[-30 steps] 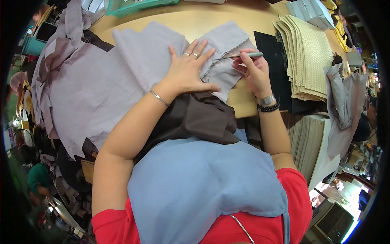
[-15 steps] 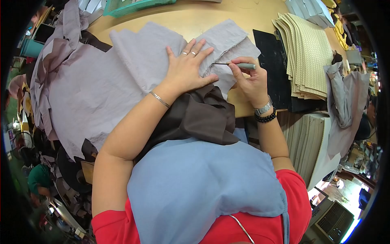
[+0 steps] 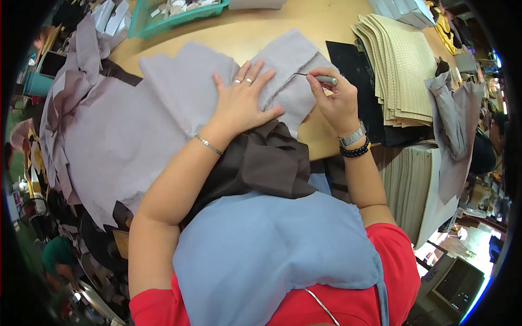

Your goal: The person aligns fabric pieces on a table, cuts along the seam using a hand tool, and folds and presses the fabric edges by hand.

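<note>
My left hand (image 3: 242, 106) lies flat with fingers spread, pressing on a light grey leather-like sheet (image 3: 114, 136) that drapes off the table to the left. Under and beyond its fingers is a smaller grey piece (image 3: 291, 49) of the same material, with a rough edge running slantwise. In my right hand (image 3: 338, 103) is a thin awl-like tool (image 3: 326, 80) with a grey handle, pinched between thumb and fingers. Its slim dark tip touches or hovers just over that edge; I cannot tell which. Dark brown material (image 3: 272, 168) lies bunched below my left wrist.
A black board (image 3: 353, 76) and a stack of cream textured sheets (image 3: 399, 70) lie to the right. At the back stands a green tray (image 3: 142, 27) with small pieces. Grey scraps (image 3: 454, 119) hang over a stack of boards (image 3: 405, 185) at the right.
My right hand has moved the tool's tip farther away from me along the slanted edge. The left hand stays on the grey material, and the view has shifted slightly.
</note>
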